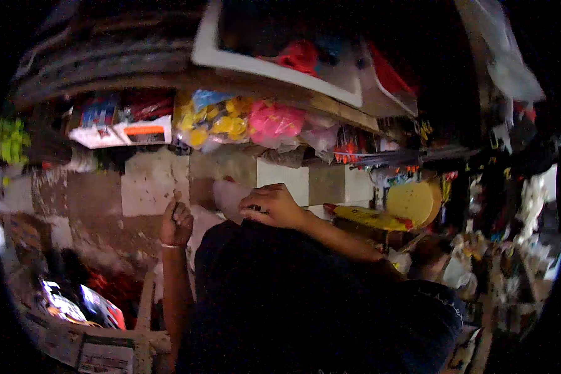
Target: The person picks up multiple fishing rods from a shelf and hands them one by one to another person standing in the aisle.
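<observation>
My left hand [176, 222] hangs over the tiled floor [155, 184], with its fingers curled and nothing visible in them. A pale band [170, 245] circles that wrist. My right hand [272, 204] lies in front of my dark shirt [299, 290], fingers bent and a dark ring [257, 208] on one of them. Its fingertips seem to touch the shirt, but blur hides whether they grip anything. Beyond both hands stand a clear bag of yellow round items [217, 122], a pink plastic bag [276, 122] and an open white-edged carton [142, 132].
A white-framed case [280, 75] sits on the counter ahead. To the right is a yellow round stool [413, 202], beside a long yellow package [369, 218]. Bright, glossy packets [100, 306] lie at lower left. Hanging goods [402, 175] crowd the right side.
</observation>
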Demonstrator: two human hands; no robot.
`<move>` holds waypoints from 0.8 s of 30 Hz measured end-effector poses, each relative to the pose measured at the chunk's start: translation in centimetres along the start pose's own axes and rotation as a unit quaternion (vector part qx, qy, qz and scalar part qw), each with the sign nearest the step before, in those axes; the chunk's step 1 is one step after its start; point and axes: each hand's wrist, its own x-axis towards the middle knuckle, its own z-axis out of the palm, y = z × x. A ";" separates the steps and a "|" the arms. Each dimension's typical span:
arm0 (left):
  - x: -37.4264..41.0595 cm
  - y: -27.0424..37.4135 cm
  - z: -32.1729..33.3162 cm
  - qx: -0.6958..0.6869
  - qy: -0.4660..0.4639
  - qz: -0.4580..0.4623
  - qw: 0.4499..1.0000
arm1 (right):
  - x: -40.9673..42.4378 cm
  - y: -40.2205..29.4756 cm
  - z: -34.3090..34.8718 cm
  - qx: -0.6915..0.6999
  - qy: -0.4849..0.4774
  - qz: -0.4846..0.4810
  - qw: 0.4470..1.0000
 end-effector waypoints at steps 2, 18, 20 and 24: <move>0.2 -0.6 1.7 0.040 0.018 -0.045 0.998 | -2.1 2.1 0.6 0.005 0.048 0.072 0.996; 12.9 -25.9 14.0 0.404 0.000 -0.404 0.821 | -30.3 24.6 6.5 0.207 0.335 0.541 0.743; 15.9 -30.5 11.7 0.409 -0.008 -0.465 0.785 | -32.8 27.0 7.1 0.370 0.414 0.541 0.632; 20.0 -39.5 10.7 0.541 0.055 -0.498 0.675 | -35.0 33.2 11.4 0.404 0.596 0.402 0.565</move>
